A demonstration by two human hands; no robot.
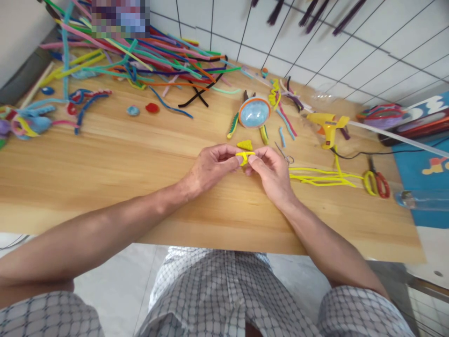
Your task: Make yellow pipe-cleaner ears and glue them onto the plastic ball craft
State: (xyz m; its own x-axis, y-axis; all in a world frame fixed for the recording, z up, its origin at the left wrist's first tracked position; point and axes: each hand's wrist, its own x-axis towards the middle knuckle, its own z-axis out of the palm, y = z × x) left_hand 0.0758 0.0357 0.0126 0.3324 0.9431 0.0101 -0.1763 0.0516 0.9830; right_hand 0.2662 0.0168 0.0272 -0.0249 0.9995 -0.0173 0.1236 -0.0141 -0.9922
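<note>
Between my hands is a bent yellow pipe cleaner, a short piece folded over on itself. My left hand pinches its left end, and my right hand pinches the right end. Just beyond the fingertips lies a small yellow coiled piece. Farther back is an oval light-blue piece with an orange rim, flanked by yellow-green pliers handles. Several long yellow pipe cleaners lie to the right of my right hand, with small metal scissors close by.
A heap of coloured pipe cleaners covers the back left. On the right are a yellow glue gun with its cord, red-and-yellow scissors and a clear bottle. Finished-looking fuzzy pieces lie far left. A tiled wall bounds the back.
</note>
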